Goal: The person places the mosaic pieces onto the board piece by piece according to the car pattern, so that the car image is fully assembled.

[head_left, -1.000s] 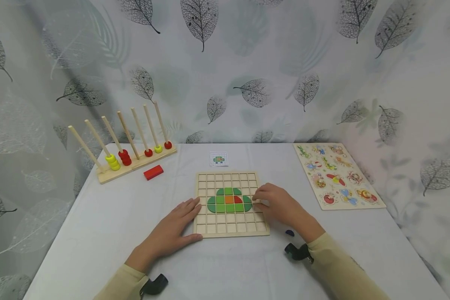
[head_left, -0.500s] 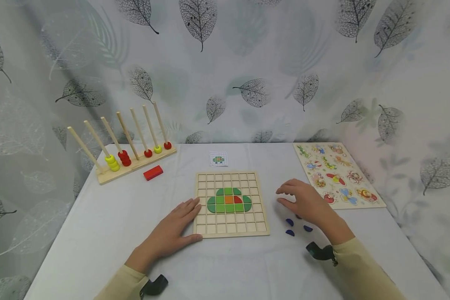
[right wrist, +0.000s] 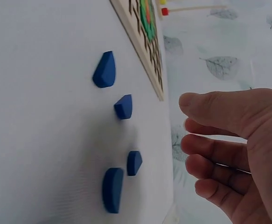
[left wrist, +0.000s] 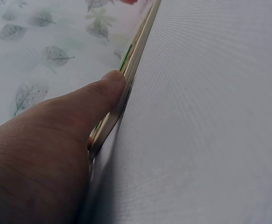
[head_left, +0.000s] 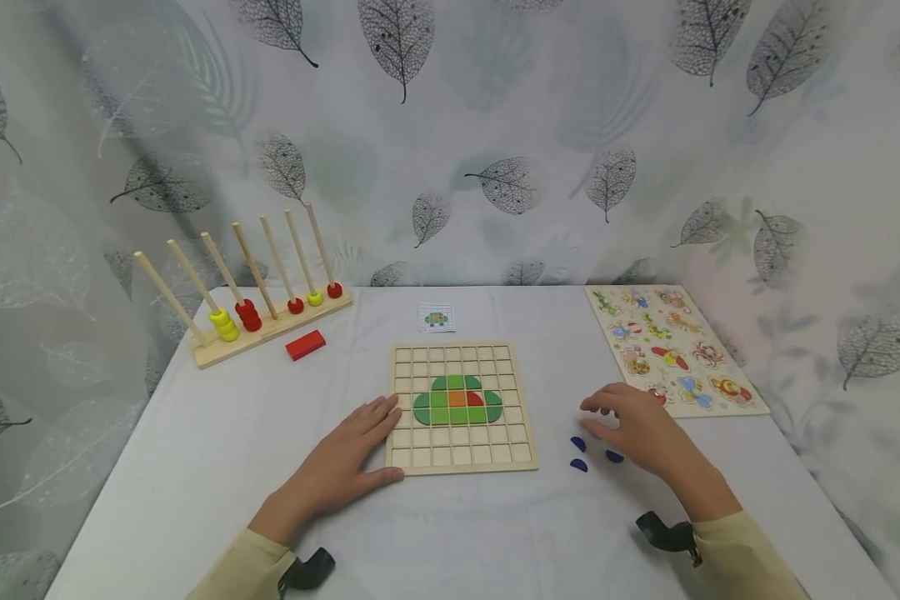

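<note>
The tabletop (head_left: 217,450) carried everything, under a pale cloth. On it the wooden grid board (head_left: 461,408) lay flat in the middle, with a green shape and 1 orange and 1 red piece set into its squares. It looked stiff and light, likely to slide on the cloth unless braced at an edge.

The left hand (head_left: 341,467) lay flat on the tabletop against the board's left edge, fingers straight and relaxed, the thumb (left wrist: 103,91) pressed along the board's near edge; it gripped nothing.

The right hand (head_left: 641,429) hovered just above the tabletop to the right of the board, its fingers (right wrist: 219,151) loosely spread and slightly bent, empty, touching nothing that could be seen.

The blue pieces (right wrist: 119,140) lay just beside that hand, between it and the board: 4 showed in the right wrist view, 3 in the head view. They looked like small, hard, smooth, light wooden chips, low to the cloth, so a fingertip pinch across the 2 side edges would probably suit them; they might skid if pushed.
</note>
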Available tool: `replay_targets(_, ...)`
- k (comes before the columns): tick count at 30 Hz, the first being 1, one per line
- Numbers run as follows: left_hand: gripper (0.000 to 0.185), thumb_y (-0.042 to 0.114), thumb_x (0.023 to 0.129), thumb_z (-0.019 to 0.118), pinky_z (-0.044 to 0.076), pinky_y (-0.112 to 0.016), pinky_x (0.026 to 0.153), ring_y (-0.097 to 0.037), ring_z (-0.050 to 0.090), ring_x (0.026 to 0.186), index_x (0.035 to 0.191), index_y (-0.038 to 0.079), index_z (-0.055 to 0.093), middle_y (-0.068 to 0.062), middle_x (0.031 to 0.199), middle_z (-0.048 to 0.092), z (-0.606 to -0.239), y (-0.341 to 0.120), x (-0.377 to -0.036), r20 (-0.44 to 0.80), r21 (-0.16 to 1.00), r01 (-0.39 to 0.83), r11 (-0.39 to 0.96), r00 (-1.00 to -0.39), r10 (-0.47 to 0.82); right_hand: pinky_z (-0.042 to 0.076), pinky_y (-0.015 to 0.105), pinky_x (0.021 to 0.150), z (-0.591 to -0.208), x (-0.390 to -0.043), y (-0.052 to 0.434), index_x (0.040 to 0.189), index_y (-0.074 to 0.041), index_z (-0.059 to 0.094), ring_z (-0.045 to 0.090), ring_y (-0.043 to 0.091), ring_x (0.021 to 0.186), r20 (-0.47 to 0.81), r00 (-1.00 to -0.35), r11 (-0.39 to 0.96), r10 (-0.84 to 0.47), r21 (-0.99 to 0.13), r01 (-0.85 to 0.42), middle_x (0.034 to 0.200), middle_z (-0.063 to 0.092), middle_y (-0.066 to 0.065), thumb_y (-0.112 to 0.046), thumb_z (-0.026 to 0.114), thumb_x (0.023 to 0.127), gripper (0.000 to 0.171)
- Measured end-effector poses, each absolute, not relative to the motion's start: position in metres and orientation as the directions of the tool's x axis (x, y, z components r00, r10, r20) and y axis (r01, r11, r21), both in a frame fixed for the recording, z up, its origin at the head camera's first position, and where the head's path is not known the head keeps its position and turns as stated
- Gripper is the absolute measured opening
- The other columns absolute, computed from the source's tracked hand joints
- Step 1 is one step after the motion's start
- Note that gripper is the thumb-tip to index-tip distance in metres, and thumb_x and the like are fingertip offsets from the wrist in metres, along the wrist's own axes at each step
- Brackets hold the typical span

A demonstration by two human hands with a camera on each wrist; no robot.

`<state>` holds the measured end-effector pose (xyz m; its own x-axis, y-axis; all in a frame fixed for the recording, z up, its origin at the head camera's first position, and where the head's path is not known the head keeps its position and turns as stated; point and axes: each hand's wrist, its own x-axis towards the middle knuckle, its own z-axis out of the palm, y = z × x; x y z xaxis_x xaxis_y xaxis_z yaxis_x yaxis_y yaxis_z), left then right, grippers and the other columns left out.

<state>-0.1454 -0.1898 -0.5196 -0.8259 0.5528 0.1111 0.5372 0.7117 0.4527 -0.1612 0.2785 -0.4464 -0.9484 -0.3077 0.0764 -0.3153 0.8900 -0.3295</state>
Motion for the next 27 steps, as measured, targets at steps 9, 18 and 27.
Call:
replay_targets(9,0.094,0.064,0.098,0.071,0.023,-0.048,0.132,-0.023,0.021,0.164,0.169,0.01,0.04,0.0,0.178,0.026,-0.518,-0.189,-0.146,0.106,0.464,0.534,0.707,-0.826,0.554,0.058,0.034,0.074,-0.457,-0.155,0.279,0.104,-0.017,0.083,0.06,0.013,0.086,0.01,-0.941,0.892,-0.338,-0.316,-0.324,0.093,0.068,-0.01,-0.023,0.09,0.091,0.016)
replay_targets(18,0.094,0.063,0.098,0.072,0.023,-0.048,0.132,-0.022,0.021,0.164,0.169,0.011,0.04,0.002,0.179,0.025,-0.518,-0.189,-0.146,0.104,0.458,0.53,0.714,-0.829,0.55,0.062,0.04,0.085,-0.463,-0.155,0.272,0.103,-0.015,0.083,0.063,0.011,0.089,-0.084,-0.93,0.89,-0.358,-0.332,-0.312,0.095,0.07,-0.011,-0.021,0.09,0.091,0.014)
replay_targets(27,0.093,0.064,0.098,0.071,0.023,-0.048,0.132,-0.022,0.021,0.164,0.169,0.011,0.04,0.002,0.179,0.025,-0.519,-0.189,-0.146,0.103,0.46,0.529,0.713,-0.829,0.549,0.064,0.045,0.091,-0.47,-0.153,0.265,0.103,-0.013,0.083,0.068,0.019,0.096,-0.032,-0.928,0.889,-0.372,-0.299,-0.346,0.101,0.074,-0.004,-0.011,0.088,0.09,0.014)
